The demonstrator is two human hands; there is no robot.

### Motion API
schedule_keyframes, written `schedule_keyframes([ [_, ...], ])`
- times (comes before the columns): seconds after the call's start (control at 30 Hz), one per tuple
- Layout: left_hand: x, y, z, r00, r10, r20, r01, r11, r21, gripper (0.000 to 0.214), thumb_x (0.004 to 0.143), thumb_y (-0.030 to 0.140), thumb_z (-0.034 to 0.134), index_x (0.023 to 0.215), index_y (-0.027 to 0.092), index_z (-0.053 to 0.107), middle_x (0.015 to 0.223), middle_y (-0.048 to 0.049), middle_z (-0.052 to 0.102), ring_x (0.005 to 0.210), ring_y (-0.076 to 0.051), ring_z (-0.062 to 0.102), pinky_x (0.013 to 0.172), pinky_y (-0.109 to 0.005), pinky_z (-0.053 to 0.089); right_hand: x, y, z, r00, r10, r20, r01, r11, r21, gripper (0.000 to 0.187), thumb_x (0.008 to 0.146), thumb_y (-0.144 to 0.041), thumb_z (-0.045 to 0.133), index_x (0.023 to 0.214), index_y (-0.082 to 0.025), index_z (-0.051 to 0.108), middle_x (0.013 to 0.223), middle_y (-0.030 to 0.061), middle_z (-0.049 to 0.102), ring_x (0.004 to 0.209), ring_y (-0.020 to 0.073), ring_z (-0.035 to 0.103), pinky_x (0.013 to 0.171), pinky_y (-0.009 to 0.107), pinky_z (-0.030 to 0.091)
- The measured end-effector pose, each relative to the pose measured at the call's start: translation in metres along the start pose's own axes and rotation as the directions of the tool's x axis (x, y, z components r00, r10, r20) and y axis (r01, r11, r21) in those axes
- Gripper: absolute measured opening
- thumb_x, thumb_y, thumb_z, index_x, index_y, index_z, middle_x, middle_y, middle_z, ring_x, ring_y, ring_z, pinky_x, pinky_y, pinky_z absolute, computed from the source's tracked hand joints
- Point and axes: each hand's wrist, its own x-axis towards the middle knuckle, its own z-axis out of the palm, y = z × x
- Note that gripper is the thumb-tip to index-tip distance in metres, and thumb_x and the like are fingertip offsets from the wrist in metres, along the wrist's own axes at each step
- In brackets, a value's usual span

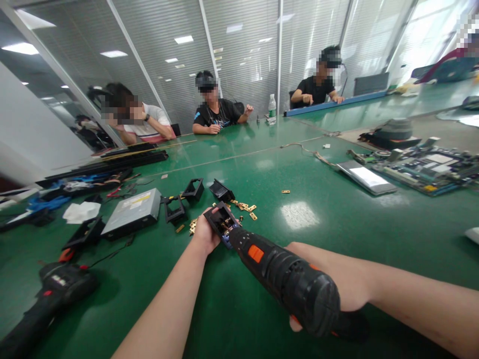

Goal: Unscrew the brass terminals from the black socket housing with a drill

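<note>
The big green table [224, 309] is smooth and shiny, with bright patches of light on it. Behind it stands a tall glass wall [247, 60] with blinds. Three people [219, 112] sit along the far side, and one more person [449, 62] is at the far right edge (that part is blurry).

There is one water bottle [272, 105] near the people. On the right lie one flat silver box [366, 177] with a wire, and a green circuit board [434, 169]. On the left sit one silver disc drive [132, 212] and one spare drill [62, 286]. Three empty black frames [175, 209] stand just past the hands. One little gold plate [286, 191] lies alone, and more gold plates [245, 205] lie in small heaps, too mixed up to count.

The two hands are apart from each other. The left hand [205, 232] is curled tight around the side of a black plastic frame [215, 215], tipped up in the middle of the table. A blue part [227, 239] sits at its near end. The right hand [322, 257] is wrapped around a black and orange power drill [277, 274], mostly hidden behind it. The drill's nose points into the frame, but I can't tell if its tip touches anything inside.
</note>
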Motion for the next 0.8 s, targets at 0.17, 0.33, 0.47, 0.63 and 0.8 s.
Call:
schedule_keyframes([
  [0.17, 0.0011, -0.0003, -0.0012, 1.0, -0.023, -0.01, 0.022, 0.999, -0.023, 0.027, 0.079, 0.031, 0.048, 0.084, 0.013, 0.067, 0.069, -0.0112, 0.067, 0.066, -0.03, 0.068, 0.059, -0.044, 0.055, -0.0009, -0.0027, 0.0006, 1.0, 0.008, -0.003, -0.008, 1.0, 0.007, 0.026, 0.06, -0.007, 0.075, 0.061, -0.014, 0.05, 0.061, -0.0067, 0.047, 0.06, 0.0096, 0.043, 0.053, 0.022, 0.037],
  [0.33, 0.0019, -0.0017, -0.0036, 1.0, 0.002, 0.01, -0.002, 1.0, -0.012, 0.026, 0.079, 0.03, 0.048, 0.082, 0.012, 0.066, 0.07, -0.0118, 0.067, 0.066, -0.03, 0.068, 0.059, -0.044, 0.055, 0.0011, -0.0024, -0.0003, 1.0, 0.008, 0.003, -0.008, 1.0, -0.001, 0.029, 0.06, -0.005, 0.075, 0.058, -0.015, 0.047, 0.059, -0.0075, 0.043, 0.058, 0.0086, 0.04, 0.053, 0.022, 0.035],
  [0.47, 0.0023, -0.0018, -0.0038, 1.0, -0.006, 0.003, 0.006, 1.0, -0.004, 0.026, 0.079, 0.031, 0.048, 0.082, 0.013, 0.066, 0.069, -0.0115, 0.067, 0.066, -0.03, 0.068, 0.06, -0.044, 0.055, 0.0026, -0.0013, 0.0009, 1.0, 0.012, -0.008, -0.012, 1.0, -0.008, 0.029, 0.06, -0.011, 0.077, 0.061, -0.015, 0.049, 0.062, -0.0066, 0.046, 0.061, 0.0094, 0.041, 0.054, 0.022, 0.036],
  [0.63, 0.0028, -0.0011, -0.0028, 1.0, -0.015, -0.022, 0.015, 1.0, -0.006, 0.025, 0.079, 0.032, 0.048, 0.082, 0.014, 0.066, 0.067, -0.0104, 0.067, 0.065, -0.03, 0.068, 0.058, -0.045, 0.055, 0.0014, -0.0035, 0.0033, 1.0, -0.007, -0.002, 0.007, 1.0, -0.026, 0.034, 0.063, -0.02, 0.078, 0.059, -0.016, 0.045, 0.06, -0.0064, 0.042, 0.059, 0.0088, 0.038, 0.053, 0.022, 0.035],
  [0.8, 0.0027, -0.0011, -0.0033, 1.0, -0.016, -0.01, 0.016, 1.0, -0.003, 0.026, 0.079, 0.031, 0.047, 0.082, 0.014, 0.066, 0.068, -0.011, 0.067, 0.066, -0.03, 0.068, 0.057, -0.045, 0.055, 0.0009, -0.0051, 0.0035, 1.0, 0.014, -0.006, -0.014, 1.0, -0.008, 0.029, 0.062, -0.019, 0.078, 0.061, -0.015, 0.049, 0.062, -0.0056, 0.046, 0.061, 0.0102, 0.042, 0.053, 0.022, 0.036],
])
